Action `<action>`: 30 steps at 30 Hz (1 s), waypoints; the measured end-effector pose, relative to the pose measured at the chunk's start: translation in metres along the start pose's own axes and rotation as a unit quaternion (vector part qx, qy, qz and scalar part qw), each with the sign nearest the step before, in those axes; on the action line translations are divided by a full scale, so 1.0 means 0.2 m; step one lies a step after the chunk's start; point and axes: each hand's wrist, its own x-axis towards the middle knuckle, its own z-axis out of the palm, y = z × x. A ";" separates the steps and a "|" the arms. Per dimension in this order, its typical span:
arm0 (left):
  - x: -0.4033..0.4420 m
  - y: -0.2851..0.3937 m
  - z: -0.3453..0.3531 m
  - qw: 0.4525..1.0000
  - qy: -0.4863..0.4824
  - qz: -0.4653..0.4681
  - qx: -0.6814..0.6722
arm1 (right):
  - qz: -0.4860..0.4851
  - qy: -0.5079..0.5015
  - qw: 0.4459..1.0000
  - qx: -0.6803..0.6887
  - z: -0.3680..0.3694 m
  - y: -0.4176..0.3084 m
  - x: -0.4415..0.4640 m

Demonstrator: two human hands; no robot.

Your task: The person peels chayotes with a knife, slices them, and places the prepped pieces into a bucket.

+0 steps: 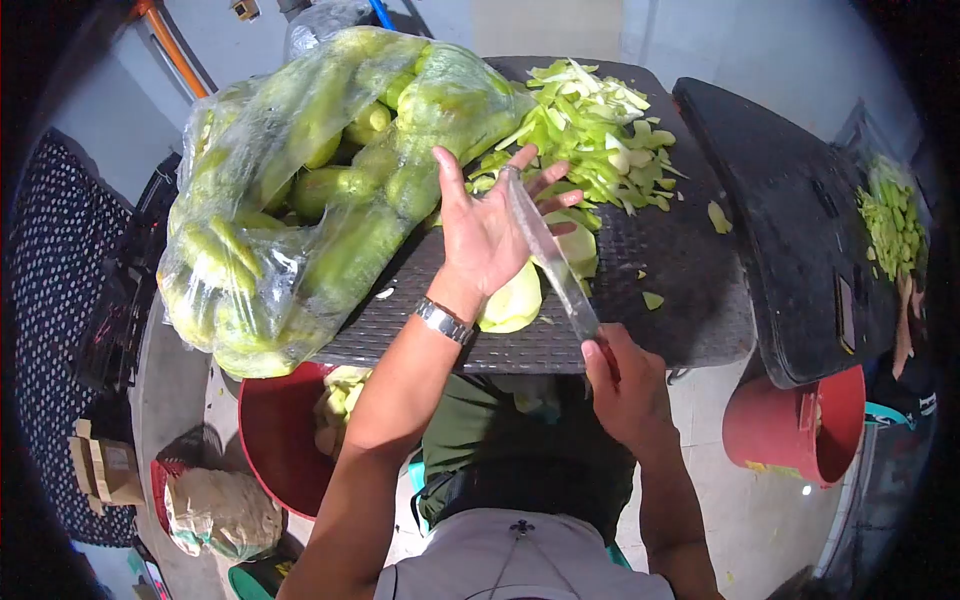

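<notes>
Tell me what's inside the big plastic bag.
The bag holds many green fruits, some long. A few show through its opening, others through the clear plastic. Whatever lies beneath them, deeper in the bag, is covered and can't be seen.

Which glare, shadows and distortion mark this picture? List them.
Head view: fisheye distortion, corners gone black; head view: white glare on the large clear plastic bag of long green produce; head view: deep shade inside the round red plastic tub.
</notes>
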 end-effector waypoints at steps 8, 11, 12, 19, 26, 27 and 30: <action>0.00 0.01 0.00 1.000 0.005 -0.003 0.012 | 0.027 -0.034 0.999 0.007 0.00 0.01 -0.01; 0.00 0.00 -0.01 1.000 -0.005 0.002 -0.005 | 0.013 -0.021 0.999 0.028 0.02 -0.02 -0.04; 0.00 0.00 -0.01 1.000 -0.008 0.004 -0.012 | 0.034 -0.022 0.999 0.026 0.02 0.00 -0.03; -0.01 0.02 0.00 0.999 -0.015 -0.001 -0.038 | 0.024 -0.004 1.000 -0.002 0.03 0.01 -0.04; -0.02 0.01 0.00 1.000 -0.018 -0.002 -0.001 | 0.003 -0.015 1.000 -0.004 0.03 0.01 -0.04; -0.02 0.01 0.01 1.000 -0.010 -0.005 -0.018 | 0.017 -0.020 1.000 0.005 0.01 0.00 -0.03; -0.02 0.01 -0.01 1.000 -0.009 0.007 -0.006 | 0.003 -0.038 0.999 0.036 0.01 -0.03 -0.03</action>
